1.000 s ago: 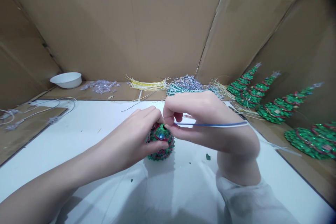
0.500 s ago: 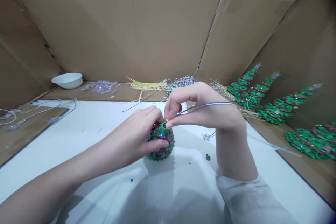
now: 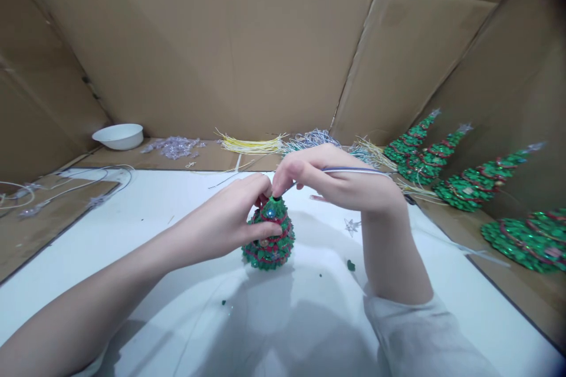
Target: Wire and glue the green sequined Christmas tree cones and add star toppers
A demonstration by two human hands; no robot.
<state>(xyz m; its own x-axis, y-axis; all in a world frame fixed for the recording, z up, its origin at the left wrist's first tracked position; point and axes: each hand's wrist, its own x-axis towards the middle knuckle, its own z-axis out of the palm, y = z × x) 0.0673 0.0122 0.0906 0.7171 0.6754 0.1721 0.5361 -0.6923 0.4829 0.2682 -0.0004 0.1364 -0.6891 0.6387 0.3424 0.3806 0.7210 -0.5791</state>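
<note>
White surface [image 3: 327,300] under green tree [image 3: 270,247]; cardboard walls [image 3: 283,53] behind, both sides.

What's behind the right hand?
Blue-white strands show above the right hand, teal strands past its upper right edge. Whatever lies directly behind the hand is covered.

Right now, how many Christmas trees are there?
5: one tree in the left hand; on the right, two back trees, a middle tree, a front tree cut off by the edge.
</note>
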